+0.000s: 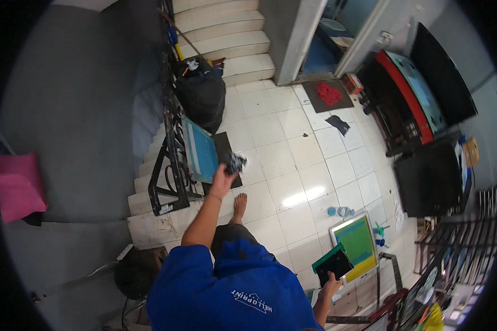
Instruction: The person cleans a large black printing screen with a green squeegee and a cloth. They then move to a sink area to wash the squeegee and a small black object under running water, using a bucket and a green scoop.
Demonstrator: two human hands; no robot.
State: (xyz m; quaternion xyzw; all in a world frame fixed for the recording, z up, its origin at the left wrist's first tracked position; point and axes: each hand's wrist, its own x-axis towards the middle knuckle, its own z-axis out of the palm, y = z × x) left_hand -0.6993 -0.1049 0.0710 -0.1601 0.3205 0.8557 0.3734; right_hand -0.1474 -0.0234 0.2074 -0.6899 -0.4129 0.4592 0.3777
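My left hand (pixel 222 181) reaches forward, its fingers closed round a crumpled dark grey and white cloth (pixel 236 163). Close beside that hand, a blue screen-printing frame (pixel 201 151) leans against the black stair railing, with a dark mat (pixel 225 149) on the floor by it. At the lower right my right hand (pixel 331 284) grips a flat black panel with a green edge (pixel 337 266); its exact kind is unclear. Just beyond the panel stands a silver-framed screen (pixel 359 248) with a yellow and green mesh.
Clear and blue bottles (pixel 341 211) stand on the white tiled floor (pixel 292 182). A black bag (pixel 201 96) sits by the stairs (pixel 226 33). The metal railing (pixel 168 182) borders descending steps at left. A red cloth (pixel 329 94) lies on a doormat; a black cabinet (pixel 431 179) is right.
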